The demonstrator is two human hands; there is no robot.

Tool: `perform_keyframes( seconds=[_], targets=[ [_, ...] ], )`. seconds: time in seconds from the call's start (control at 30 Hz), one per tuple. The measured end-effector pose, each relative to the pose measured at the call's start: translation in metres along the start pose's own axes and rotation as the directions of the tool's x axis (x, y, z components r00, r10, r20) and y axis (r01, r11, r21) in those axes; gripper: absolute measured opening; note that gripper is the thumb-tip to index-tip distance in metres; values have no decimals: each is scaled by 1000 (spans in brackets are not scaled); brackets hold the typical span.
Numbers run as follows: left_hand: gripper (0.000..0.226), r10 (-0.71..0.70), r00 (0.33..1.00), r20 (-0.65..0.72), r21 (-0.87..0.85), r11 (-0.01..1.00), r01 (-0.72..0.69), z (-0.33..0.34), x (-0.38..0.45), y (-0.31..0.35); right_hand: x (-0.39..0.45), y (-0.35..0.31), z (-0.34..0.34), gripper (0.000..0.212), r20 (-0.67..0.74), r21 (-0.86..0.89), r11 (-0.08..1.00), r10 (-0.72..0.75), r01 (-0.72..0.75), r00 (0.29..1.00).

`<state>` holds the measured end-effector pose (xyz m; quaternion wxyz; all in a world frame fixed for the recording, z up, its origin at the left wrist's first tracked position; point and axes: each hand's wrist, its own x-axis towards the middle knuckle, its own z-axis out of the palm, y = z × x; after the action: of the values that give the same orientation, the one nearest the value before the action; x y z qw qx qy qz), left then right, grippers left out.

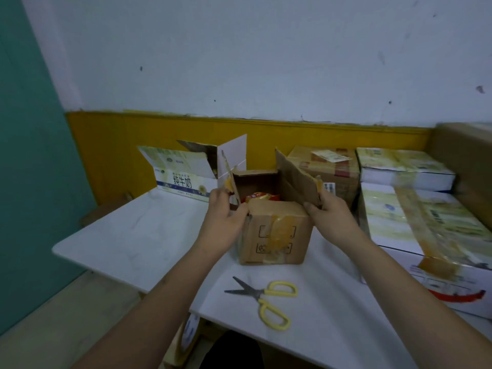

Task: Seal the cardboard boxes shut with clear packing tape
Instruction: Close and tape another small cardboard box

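A small brown cardboard box (274,230) stands upright near the middle of the white surface (127,235), its top open. The left hand (226,211) grips the box's left flap (231,179), fingers curled round the flap's lower edge at the near left corner. The right hand (330,214) pinches the right flap (295,179) at its outer edge, thumb on the inner side and the fingers behind the cardboard. Both flaps stand up, tilted outward. Inside the box a red and yellow packet (262,197) shows. Old yellowish tape (282,233) runs down the box's front face, across two printed square symbols.

On the surface just in front of the box lie yellow-handled scissors (266,299), blades open and pointing left, touching neither hand.

Behind the box to the left stands a white milk carton box (183,179) with printed characters and raised flaps. Behind to the right sits another brown box (332,171) with a label on top. On the right, white printed boxes (415,209) are stacked, taped over with clear yellowish tape. A yellow band (127,145) runs along the wall behind the surface, with pale wall above.
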<state>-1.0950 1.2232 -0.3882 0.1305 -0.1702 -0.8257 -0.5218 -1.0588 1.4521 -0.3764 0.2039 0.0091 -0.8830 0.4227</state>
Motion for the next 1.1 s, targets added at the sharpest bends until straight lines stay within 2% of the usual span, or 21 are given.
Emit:
perform_keyframes(
  seconds=[0.07,0.13,0.2,0.23,0.33,0.4,0.47,0.57,0.73,0.87,0.93,1.0,1.1],
  targets=[
    [31,-35,999,39,-25,999,36,-3,-2,-2,-1,2,-4,45,52,-12,1000,-24,25,998],
    [7,-37,997,66,-125,991,45,-3,-3,-8,1,3,-5,45,82,-26,998,-46,48,996],
    [26,-20,997,74,-180,983,33,-1,-6,-6,2,3,-4,46,100,-52,996,-60,66,993],
    [28,-25,995,93,-195,980,42,-1,-7,-6,3,3,-3,46,106,-69,995,-67,75,992],
    [11,-27,994,109,-197,979,48,-1,-8,-7,2,5,-1,43,128,-108,987,-104,118,986],
    [38,-49,992,120,-96,993,61,-4,-7,-11,1,8,0,44,159,-139,979,-129,151,979],
    [52,-19,993,117,-58,998,26,-5,-6,-13,1,9,-1,47,174,-149,975,-141,168,975],
    [62,99,981,167,65,992,-111,-2,-6,-15,2,8,-1,50,217,-196,959,-161,205,963],
    [69,148,965,216,212,958,-195,-2,-3,-15,0,8,-5,55,274,-236,939,-183,250,944],
    [81,122,950,286,251,948,-197,-4,-1,-18,2,-5,-12,72,382,-269,933,-122,237,916],
    [93,89,936,342,195,967,-163,-4,-1,-18,5,-15,-10,67,373,-276,933,-117,231,920],
    [109,70,910,409,193,968,-161,-5,-1,-18,11,-24,-5,52,333,-284,937,-103,203,937],
    [102,92,897,433,276,933,-229,-7,0,-16,26,-37,1,52,313,-204,975,-22,90,949]
  ],
)
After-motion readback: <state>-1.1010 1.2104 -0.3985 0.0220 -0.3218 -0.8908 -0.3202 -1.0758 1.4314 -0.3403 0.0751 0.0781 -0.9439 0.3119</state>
